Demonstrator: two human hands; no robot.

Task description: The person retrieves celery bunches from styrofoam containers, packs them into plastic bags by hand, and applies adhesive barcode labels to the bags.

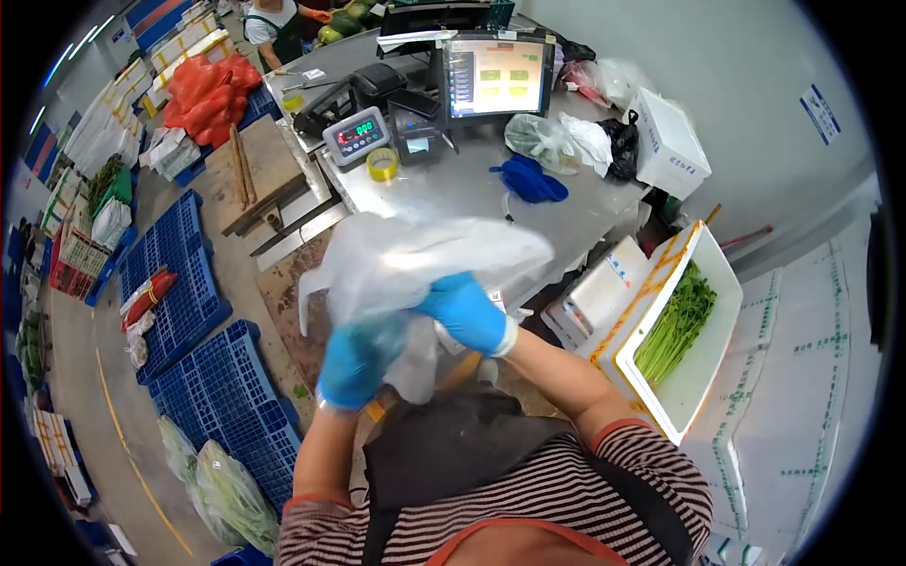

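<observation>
A thin translucent plastic bag (415, 253), puffed out with air, spreads in front of my chest. My right hand (469, 313), in a blue glove, is closed on the bag's near edge. My left hand (357, 363), gloved the same way, grips the bag lower down on the left; a fold of film covers part of its fingers, which look blurred. Loose film (415, 363) hangs between the hands. Beyond the bag stands the metal counter (453, 193), bearing a roll of yellow tape (382, 164) and a scale display (357, 135) with green digits.
A monitor (497, 77) and printer (415, 134) sit on the counter, with a blue cloth item (530, 179) and crumpled bags (543, 141). At right, a foam box (710, 321) holds leafy greens (675, 325). Blue pallets (226, 406) lie left. Another person (274, 28) stands far back.
</observation>
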